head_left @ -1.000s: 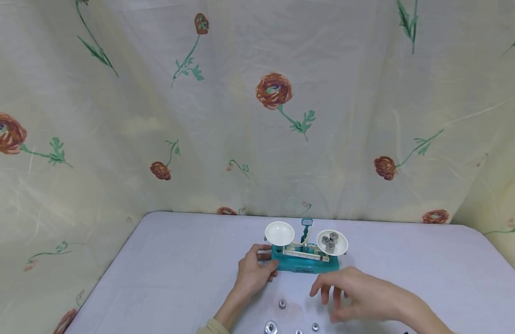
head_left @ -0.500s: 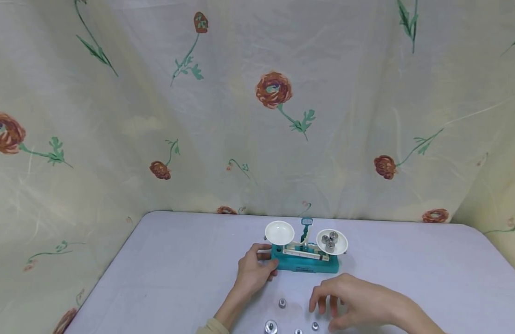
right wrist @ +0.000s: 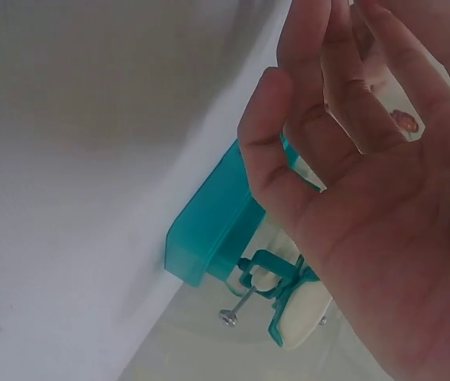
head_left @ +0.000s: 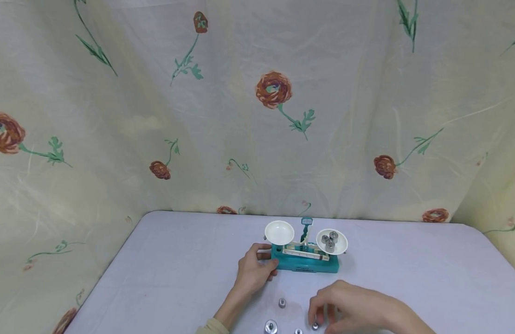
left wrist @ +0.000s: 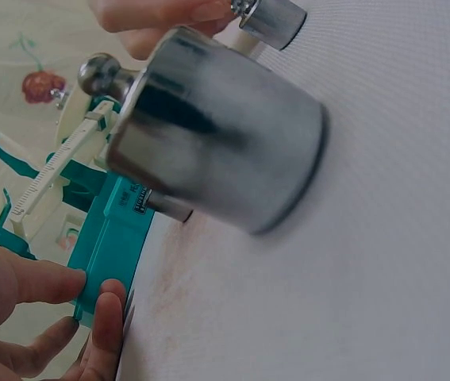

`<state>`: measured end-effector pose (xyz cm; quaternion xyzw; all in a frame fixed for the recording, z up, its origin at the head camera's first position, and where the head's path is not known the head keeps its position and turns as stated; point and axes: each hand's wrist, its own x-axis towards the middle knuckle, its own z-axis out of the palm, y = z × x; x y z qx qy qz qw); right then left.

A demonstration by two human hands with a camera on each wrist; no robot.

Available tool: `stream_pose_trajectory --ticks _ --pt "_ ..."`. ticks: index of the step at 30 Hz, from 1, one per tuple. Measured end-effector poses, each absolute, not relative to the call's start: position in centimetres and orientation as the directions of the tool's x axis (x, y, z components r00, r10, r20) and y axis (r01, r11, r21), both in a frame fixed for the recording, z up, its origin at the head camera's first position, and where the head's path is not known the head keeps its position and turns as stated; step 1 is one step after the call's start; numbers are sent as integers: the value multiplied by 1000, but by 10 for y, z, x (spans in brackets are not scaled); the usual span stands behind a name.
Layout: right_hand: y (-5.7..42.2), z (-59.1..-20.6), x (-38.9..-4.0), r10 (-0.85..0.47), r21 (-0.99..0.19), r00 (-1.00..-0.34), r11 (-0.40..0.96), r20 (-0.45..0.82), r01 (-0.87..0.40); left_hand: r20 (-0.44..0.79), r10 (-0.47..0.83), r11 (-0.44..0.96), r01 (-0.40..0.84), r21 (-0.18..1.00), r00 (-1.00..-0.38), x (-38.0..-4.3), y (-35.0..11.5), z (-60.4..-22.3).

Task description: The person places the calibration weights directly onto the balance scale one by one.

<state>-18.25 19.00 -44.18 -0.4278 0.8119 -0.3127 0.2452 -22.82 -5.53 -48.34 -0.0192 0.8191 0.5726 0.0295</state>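
My left hand (head_left: 252, 273) grips the left end of a teal balance scale (head_left: 304, 264), thumb at the front. In the left wrist view the fingers (left wrist: 107, 329) hold the corner of its base. The scale's left pan (head_left: 280, 233) is bare; the lower right pan (head_left: 342, 243) carries 3 metal weights (head_left: 331, 241). My right hand (head_left: 357, 304) bends down over a small metal weight (head_left: 315, 326) on the table. Its fingertips are close around that weight, with the thumb seeming a little apart. Whether they touch the knob is unclear.
More metal weights stand on the white table (head_left: 178, 273): one nearer the scale (head_left: 282, 303), a large weight (head_left: 271, 327) and a small weight (head_left: 298, 331) at the frame's lower edge. A flowered curtain (head_left: 324, 116) hangs behind the table.
My right hand has come down and toward the small weight, its fingers and thumb drawing closer together around it. My left hand and the scale stay where they were.
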Motion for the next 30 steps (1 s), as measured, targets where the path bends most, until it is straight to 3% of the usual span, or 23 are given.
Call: stream_pose_trajectory --ticks 30 --pt "180 -451 -183 -835 -710 -525 470 -164 -525 -82 9 334 -74 940 -997 -227 -55 -482"
